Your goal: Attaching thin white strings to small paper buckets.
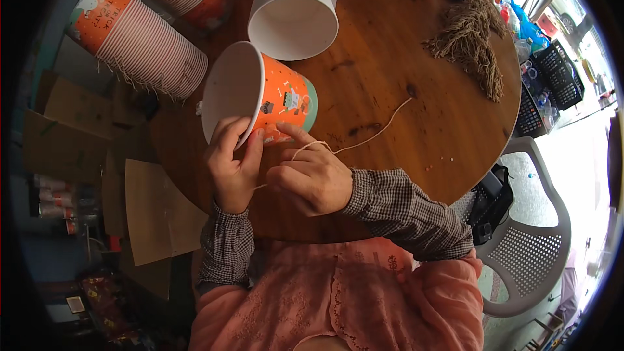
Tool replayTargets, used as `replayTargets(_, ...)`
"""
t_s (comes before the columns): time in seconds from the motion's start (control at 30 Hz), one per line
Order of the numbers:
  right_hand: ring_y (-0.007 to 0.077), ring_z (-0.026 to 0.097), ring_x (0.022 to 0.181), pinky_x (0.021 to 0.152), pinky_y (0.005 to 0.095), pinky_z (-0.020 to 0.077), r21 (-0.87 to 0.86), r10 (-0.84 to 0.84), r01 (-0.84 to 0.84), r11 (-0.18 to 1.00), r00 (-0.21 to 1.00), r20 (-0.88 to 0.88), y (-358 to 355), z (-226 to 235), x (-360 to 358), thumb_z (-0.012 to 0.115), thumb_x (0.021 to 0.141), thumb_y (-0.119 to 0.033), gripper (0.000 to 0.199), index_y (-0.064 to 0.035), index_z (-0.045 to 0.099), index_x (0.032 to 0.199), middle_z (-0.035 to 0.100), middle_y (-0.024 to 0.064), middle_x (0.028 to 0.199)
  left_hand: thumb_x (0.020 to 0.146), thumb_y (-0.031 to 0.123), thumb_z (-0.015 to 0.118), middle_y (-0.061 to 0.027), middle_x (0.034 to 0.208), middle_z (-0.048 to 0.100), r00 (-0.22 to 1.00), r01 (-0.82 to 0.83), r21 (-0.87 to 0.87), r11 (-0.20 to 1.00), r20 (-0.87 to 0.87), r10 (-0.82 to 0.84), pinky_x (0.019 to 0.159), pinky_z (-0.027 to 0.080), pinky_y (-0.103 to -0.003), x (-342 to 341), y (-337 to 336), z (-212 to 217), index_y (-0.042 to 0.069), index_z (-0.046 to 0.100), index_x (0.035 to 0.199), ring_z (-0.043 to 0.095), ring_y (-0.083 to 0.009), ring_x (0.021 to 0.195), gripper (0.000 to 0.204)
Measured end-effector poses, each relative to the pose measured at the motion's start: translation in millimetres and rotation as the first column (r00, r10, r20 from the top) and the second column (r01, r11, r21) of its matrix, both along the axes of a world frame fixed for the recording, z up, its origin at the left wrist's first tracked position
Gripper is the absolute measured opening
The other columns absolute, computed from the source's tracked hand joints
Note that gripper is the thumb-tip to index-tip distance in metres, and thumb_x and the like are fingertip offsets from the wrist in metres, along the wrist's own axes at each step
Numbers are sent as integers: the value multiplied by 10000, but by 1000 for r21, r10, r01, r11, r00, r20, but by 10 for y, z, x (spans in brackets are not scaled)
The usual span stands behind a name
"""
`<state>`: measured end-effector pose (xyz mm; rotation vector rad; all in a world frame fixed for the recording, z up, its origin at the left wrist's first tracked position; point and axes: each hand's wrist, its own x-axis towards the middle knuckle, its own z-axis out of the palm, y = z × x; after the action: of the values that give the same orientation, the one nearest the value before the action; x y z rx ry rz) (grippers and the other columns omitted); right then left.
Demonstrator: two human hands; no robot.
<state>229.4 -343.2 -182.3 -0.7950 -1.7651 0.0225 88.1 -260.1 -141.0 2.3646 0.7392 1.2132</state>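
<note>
Cup (pixel 283 94) near stack (pixel 153 45) with lettering (pixel 110 18)

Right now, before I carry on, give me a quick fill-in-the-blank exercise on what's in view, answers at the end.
1. The left hand holds the orange paper bucket by its ____.
2. From the right hand, a thin string trails across the round wooden ____.
3. The band around the held bucket's base is coloured ____.
4. The tangled tan bundle lies to the ____ of the held bucket.

Missing words: rim; table; green; right.
</note>
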Motion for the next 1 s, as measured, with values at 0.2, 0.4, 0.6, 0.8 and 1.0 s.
replayTargets(0.2, 243, 572, 597, 1105, 577, 298, 4, 0, 0, 1000, 999, -37, 22, -50, -46, 615, 737, 1, 123, -23, 552, 840, 487, 72, 597, 830, -45, 628, -100, 925, 620, 990, 89, -127, 988, -97, -102, 683, 503, -272, 79, -29, 88, -20, 605, 994, 616, -169, 787, 167)
replayTargets(0.4, 258, 567, 579, 1111, 576, 293, 33, -29, 31, 999, 998, -55, 42, -44, -2, 607, 721, -13, 129, -25, 529, 823, 473, 79, 568, 831, -42, 613, -88, 911, 611, 987, 100, -173, 980, -104, -119, 666, 498, -267, 121, -30, 118, -13, 600, 978, 611, -158, 775, 151)
replayTargets(0.6, 251, 618, 676, 1081, 577, 326, -17, -20, 20, 1000, 999, -25, -4, -24, 28, 611, 742, 16, 140, -18, 581, 875, 563, 86, 670, 832, -42, 610, -74, 901, 596, 980, 113, -190, 975, -143, -141, 628, 478, -250, 98, 12, 142, -9, 588, 987, 586, -130, 738, 159)
replayTargets(0.8, 246, 619, 679, 1046, 551, 368, -20, -39, 39, 999, 999, 2, 13, -22, 31, 613, 729, 21, 164, -28, 586, 883, 564, 78, 670, 871, -7, 619, -22, 900, 588, 976, 155, -203, 967, -122, -182, 630, 427, -203, 99, 58, 123, -11, 591, 1003, 508, -50, 730, 135)
replayTargets(1.0, 257, 611, 679, 933, 463, 443, 35, -84, 84, 996, 996, 12, 28, -26, 66, 618, 710, 21, 183, -33, 579, 880, 553, 70, 659, 877, -15, 609, -76, 946, 650, 941, 178, -521, 835, -158, -299, 699, 506, -249, 54, 93, 137, -32, 595, 1104, 604, -79, 844, 228)
